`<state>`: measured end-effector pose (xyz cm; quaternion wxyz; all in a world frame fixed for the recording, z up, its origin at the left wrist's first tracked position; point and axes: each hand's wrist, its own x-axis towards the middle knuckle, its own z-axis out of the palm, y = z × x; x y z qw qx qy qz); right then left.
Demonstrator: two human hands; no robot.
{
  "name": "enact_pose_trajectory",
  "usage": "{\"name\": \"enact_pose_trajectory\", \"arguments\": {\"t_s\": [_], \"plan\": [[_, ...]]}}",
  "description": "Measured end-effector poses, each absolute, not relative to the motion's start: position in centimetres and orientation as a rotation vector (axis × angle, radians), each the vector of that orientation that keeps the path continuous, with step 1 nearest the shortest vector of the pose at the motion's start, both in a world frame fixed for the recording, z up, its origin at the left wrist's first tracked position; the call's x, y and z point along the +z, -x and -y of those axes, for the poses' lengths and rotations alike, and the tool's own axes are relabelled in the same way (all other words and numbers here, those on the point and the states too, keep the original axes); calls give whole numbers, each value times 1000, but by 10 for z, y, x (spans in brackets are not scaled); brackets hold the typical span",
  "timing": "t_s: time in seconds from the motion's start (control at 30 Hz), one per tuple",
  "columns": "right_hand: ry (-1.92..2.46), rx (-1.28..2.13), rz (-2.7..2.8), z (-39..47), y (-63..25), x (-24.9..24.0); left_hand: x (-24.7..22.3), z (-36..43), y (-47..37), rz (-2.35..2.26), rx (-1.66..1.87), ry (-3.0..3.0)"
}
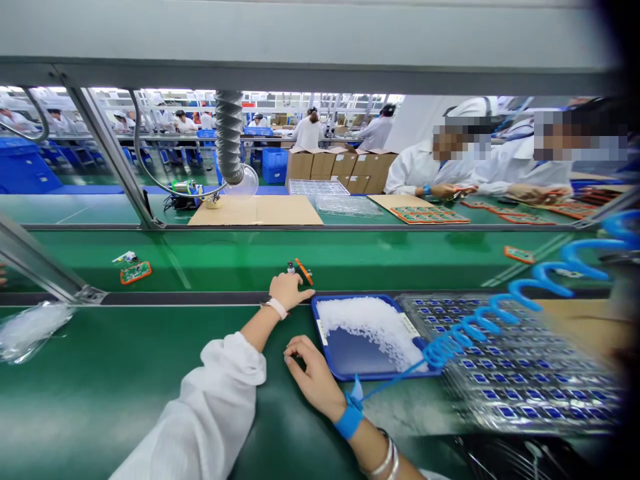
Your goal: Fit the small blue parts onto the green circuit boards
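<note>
My left hand point(289, 292) reaches over the green conveyor belt, with its fingers bent down and partly hidden. At its fingertips a small orange-edged circuit board point(304, 271) is tilted up nearly edge-on, and the hand appears closed on it. Beside the board shows a small black-and-white part point(291, 267). My right hand point(315, 377) hovers over or rests on the green bench, loosely curled, thumb apart from the fingers, nothing visible in it. Close to its right lies a blue tray point(357, 353) partly filled with small white pieces point(357, 317).
Clear trays of dark blue-faced parts point(495, 373) lie at right. A coiled blue cord point(480, 327) runs to my right wristband. Other boards point(135, 272) point(519, 254) lie on the belt. A plastic bag point(33, 330) sits left, near a metal post point(45, 260). Two co-workers point(425, 163) handle boards opposite.
</note>
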<state>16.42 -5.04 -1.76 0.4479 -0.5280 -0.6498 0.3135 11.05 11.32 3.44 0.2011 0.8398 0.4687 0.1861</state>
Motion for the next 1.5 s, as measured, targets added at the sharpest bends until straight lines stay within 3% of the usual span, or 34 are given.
{"name": "enact_pose_trajectory", "arguments": {"t_s": [0.13, 0.5, 0.67, 0.87, 1.1, 1.3, 1.5], "plan": [[1316, 785, 1596, 50, -165, -18, 10, -131, -137, -1601, 348, -2310], [1210, 806, 1486, 61, -168, 12, 0, -162, -110, -1423, 687, -1751], [1348, 450, 1420, 59, -231, 31, 2, -142, -89, -1164, 821, -1462], [1837, 113, 1513, 45, -315, -13, -3, -90, -47, -918, 714, -1267], [1876, 57, 1662, 48, -321, -24, -2, -46, 1, -903, 423, -1649], [1897, 25, 1735, 49, -322, -24, 1, -24, 15, -976, 591, -2429], [1870, 37, 1821, 49, -324, -26, -8, -23, 17, -866, 451, -2544]]}}
